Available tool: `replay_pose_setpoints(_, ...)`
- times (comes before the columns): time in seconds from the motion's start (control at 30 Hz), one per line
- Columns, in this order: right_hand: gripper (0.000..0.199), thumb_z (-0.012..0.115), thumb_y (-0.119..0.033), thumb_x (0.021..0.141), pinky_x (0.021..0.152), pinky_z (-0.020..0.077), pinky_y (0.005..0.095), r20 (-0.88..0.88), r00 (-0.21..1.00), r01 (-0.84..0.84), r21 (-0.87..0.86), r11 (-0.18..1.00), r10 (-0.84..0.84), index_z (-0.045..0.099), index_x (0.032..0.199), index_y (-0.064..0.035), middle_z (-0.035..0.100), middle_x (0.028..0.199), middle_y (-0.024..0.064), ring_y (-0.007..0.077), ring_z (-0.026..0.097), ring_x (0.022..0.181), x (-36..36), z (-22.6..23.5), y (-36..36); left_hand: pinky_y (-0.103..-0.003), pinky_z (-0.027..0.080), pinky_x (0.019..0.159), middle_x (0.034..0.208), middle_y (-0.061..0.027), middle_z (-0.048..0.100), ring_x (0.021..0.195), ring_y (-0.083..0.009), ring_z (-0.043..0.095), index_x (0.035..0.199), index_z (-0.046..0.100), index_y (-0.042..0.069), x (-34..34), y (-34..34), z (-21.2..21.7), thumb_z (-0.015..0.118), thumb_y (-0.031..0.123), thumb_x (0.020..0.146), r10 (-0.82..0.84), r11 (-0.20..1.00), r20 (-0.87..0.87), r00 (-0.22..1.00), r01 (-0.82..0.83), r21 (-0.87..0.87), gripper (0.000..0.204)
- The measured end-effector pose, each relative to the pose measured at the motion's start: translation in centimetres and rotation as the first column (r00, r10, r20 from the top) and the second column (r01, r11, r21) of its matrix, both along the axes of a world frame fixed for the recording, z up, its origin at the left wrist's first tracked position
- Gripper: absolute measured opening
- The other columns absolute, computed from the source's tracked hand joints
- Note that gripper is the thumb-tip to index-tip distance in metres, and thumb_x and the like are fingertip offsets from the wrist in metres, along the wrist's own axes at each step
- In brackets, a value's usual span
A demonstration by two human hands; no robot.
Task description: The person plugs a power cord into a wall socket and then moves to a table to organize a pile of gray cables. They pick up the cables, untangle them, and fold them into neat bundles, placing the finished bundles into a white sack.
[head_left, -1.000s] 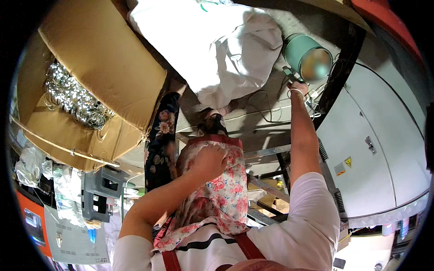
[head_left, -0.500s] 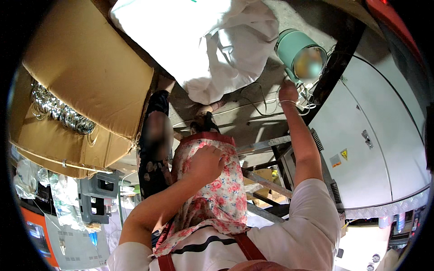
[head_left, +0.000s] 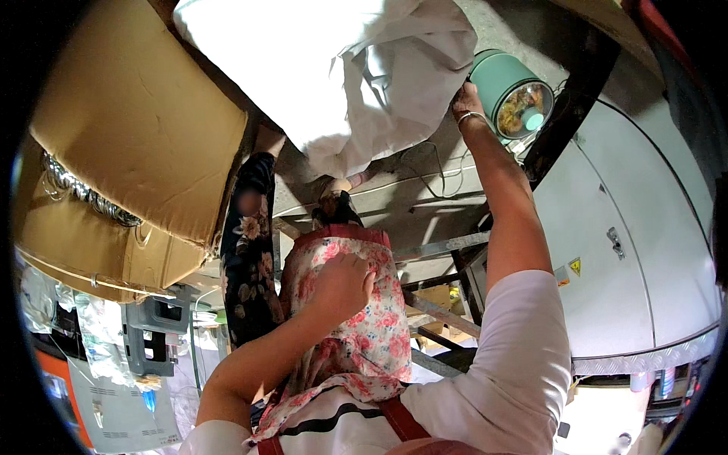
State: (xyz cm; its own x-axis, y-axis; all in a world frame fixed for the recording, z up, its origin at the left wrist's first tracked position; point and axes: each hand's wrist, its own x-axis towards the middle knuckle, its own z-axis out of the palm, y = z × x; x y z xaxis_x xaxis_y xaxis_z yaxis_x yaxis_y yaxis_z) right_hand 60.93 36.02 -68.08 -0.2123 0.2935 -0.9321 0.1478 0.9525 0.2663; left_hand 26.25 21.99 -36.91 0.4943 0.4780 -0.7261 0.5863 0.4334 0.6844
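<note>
Ahead on your right, a mint-green cylindrical pot (head_left: pixel 494 76); its clear, round-knobbed lid (head_left: pixel 533 120) faces you, yellow-brown contents (head_left: pixel 513 111) showing through.

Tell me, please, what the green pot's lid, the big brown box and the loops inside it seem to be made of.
Lid: clear, smooth glass or plastic, since it is see-through; I cannot tell which. Box: matte cardboard, judging by its papery surface and ragged edge. Loops: probably shiny metal, given their silvery glints.
</note>
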Motion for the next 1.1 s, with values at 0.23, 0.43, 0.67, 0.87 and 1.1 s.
replay_pose_setpoints(0.23,0.048,0.039,-0.016,0.086,0.090,0.0248,0.0407,-0.052,0.973,0.225,-0.021,0.974,-0.226,0.036,0.131,0.0002,0.029,0.140,0.0136,0.0316,0.029,0.124,-1.4,1.1,0.4,-0.041,0.045,0.065,0.074,-0.0158,0.054,0.073,-0.0314,0.054,0.076,0.055,-0.001,0.6,0.0,0.4,0.058,0.017,0.077,0.055,0.998,0.006,0.998,-0.055,-0.012,0.018)
replay_pose_setpoints(0.43,0.036,0.045,-0.019,0.082,0.084,0.0311,0.0411,-0.474,0.711,0.600,0.026,0.800,-0.519,0.054,0.114,-0.0073,0.052,0.115,0.0101,0.0294,0.045,0.105,-3.4,3.2,-0.2,-0.041,0.045,0.067,0.074,-0.0157,0.055,0.073,-0.0311,0.055,0.075,0.055,-0.001,0.6,-0.4,0.0,0.058,0.017,0.077,0.049,0.999,-0.002,0.999,-0.049,0.013,0.018)
replay_pose_setpoints(0.67,0.014,0.059,-0.014,0.076,0.066,0.0455,0.0412,-0.844,-0.189,0.971,-0.085,-0.222,-0.503,0.062,0.082,-0.0018,0.061,0.074,0.0134,0.0310,0.057,0.071,-1.6,9.9,-8.4,-0.042,0.045,0.071,0.080,-0.0172,0.056,0.078,-0.0331,0.055,0.079,0.057,-0.001,1.2,0.1,0.5,0.058,0.018,0.077,-0.008,0.995,-0.010,1.000,0.007,-0.104,0.019)
replay_pose_setpoints(0.87,0.016,0.060,-0.010,0.078,0.065,0.0447,0.0345,-0.742,-0.637,0.472,-0.591,-0.655,0.210,0.059,0.088,0.0036,0.062,0.082,0.0105,0.0213,0.055,0.069,11.0,5.1,-14.7,-0.043,0.043,0.067,0.076,-0.0158,0.055,0.073,-0.0328,0.054,0.079,0.055,-0.001,0.5,-0.4,0.3,0.057,0.015,0.074,0.017,0.998,0.071,0.997,-0.013,-0.061,0.017)
replay_pose_setpoints(1.1,0.011,0.058,0.002,0.079,0.053,0.0497,0.0296,-0.664,-0.735,0.476,-0.651,-0.592,0.138,0.054,0.088,-0.0033,0.057,0.080,0.0048,0.0150,0.056,0.067,8.1,7.4,-11.2,-0.042,0.044,0.070,0.082,-0.0168,0.056,0.080,-0.0327,0.054,0.081,0.057,0.000,1.2,-0.9,0.6,0.058,0.016,0.077,-0.043,0.987,0.048,0.998,0.050,-0.151,0.017)
